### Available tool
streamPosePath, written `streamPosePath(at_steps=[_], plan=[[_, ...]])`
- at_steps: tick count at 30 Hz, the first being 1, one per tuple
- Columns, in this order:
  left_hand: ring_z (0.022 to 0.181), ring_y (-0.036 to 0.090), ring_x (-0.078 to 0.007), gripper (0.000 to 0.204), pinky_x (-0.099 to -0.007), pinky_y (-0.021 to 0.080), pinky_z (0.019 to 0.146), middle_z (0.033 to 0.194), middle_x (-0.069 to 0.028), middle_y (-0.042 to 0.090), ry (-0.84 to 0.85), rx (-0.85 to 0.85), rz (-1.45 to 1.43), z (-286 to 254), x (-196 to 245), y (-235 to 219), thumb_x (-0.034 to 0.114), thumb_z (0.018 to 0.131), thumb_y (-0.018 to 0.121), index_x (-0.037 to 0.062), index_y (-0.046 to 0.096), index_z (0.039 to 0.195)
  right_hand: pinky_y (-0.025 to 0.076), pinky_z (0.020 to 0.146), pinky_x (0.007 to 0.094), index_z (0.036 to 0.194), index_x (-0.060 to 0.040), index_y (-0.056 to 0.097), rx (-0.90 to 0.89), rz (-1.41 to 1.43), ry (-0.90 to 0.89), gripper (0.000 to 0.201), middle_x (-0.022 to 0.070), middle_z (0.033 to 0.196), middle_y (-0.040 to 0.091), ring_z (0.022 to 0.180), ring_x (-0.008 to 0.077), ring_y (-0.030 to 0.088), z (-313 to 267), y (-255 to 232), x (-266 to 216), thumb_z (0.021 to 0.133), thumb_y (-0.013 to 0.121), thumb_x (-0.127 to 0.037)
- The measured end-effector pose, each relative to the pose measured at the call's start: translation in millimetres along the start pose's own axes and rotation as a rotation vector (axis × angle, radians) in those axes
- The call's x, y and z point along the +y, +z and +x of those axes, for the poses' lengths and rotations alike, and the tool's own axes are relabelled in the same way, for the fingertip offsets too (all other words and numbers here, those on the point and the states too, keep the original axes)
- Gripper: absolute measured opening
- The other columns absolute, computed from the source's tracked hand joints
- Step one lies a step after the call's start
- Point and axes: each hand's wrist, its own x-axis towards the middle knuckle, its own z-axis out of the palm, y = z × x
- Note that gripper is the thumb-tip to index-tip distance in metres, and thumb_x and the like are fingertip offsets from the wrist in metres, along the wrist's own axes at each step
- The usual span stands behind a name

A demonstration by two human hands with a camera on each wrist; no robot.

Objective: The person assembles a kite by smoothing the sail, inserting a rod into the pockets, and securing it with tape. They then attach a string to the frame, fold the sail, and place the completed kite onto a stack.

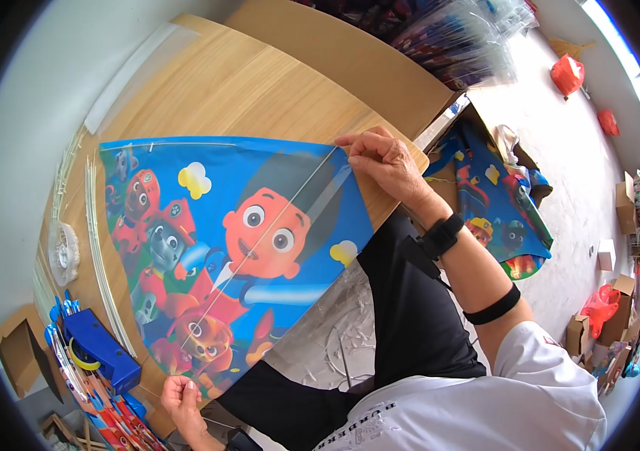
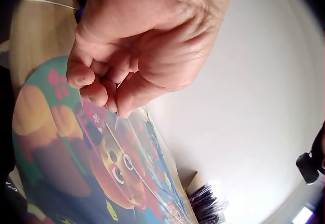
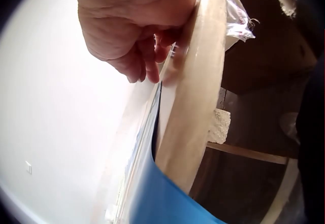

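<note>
A kite [image 1: 282, 180] with a cartoon print on blue lies spread over the wooden table [image 1: 237, 83]. Across it runs a straight, thin white string [image 1: 275, 224] with a small white ring [image 1: 196, 329] on it. My right hand [image 1: 387, 161] pinches the kite's corner at one end of this string, beside the table edge. Beyond the kite's lower edge, my left hand [image 1: 182, 398] has its fingertips drawn together, in line with the string's other end. In the left wrist view, the string [image 2: 152, 188] reaches right below those fingertips; the pinched part is hidden.
Thin white sticks [image 1: 105, 263] lie along the wall side. A blue tape dispenser [image 1: 102, 349] stands by a bundle of printed rolls [image 1: 105, 413]. A cardboard box [image 1: 342, 45] borders the table's far side; another printed kite [image 1: 485, 203] hangs right of the table.
</note>
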Motion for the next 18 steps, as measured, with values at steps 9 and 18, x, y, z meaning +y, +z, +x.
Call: streamPosePath(at_steps=[9, 18], plan=[[0.057, 0.045, -0.0066, 0.004, -0.0190, 0.036, 0.051, 0.066, -0.0016, 0.051, 0.000, 0.001, 0.000, 1.6, -3.4, -3.2, -0.001, 0.082, 0.055, 0.0021, 0.053, 0.082, 0.043, 0.087, 0.0292, 0.083, -0.0040, 0.061, 0.002, 0.006, -0.003, 0.007, 0.0064, 0.103, 0.064, 0.094, 0.0185, 0.052, -0.8, 2.2, -0.4, 0.078, 0.062, -0.009], [0.057, 0.045, -0.0064, 0.004, -0.0186, 0.036, 0.051, 0.067, -0.0012, 0.051, -0.004, -0.008, 0.007, 2.6, -6.6, -2.0, 0.000, 0.081, 0.057, 0.0024, 0.053, 0.082, 0.044, 0.084, 0.0294, 0.080, -0.0032, 0.059, 0.009, 0.008, -0.010, 0.006, 0.0072, 0.103, 0.064, 0.092, 0.0189, 0.053, -1.4, 0.8, 0.7, 0.077, 0.062, -0.007]])
